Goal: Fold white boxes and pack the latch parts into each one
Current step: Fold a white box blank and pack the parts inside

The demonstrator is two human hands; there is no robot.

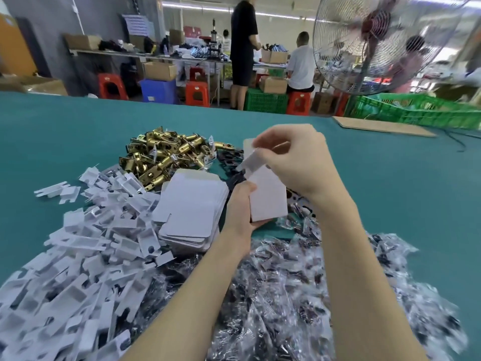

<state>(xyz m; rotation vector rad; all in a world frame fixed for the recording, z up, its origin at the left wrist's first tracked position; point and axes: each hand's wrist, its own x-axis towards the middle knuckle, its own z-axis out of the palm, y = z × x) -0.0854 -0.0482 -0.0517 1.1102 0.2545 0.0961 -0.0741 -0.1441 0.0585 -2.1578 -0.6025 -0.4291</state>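
Dead centre, a small white cardboard box point(268, 196) is held upright above the teal table point(390, 194), the left hand point(240, 212) gripping its lower edge while the right hand point(294, 157) pinches its top flaps. At nine o'clock sits a stack of flat white box blanks point(190, 207). At eleven lies a heap of brass latch bolts point(161, 155), at six clear bagged dark parts point(286, 295).

Fan point(377, 40), green crates point(416, 110), red stools point(197, 93).

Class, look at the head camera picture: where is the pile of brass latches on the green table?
The brass latches lie left of centre, beyond the stack of flat boxes and left of the right hand.
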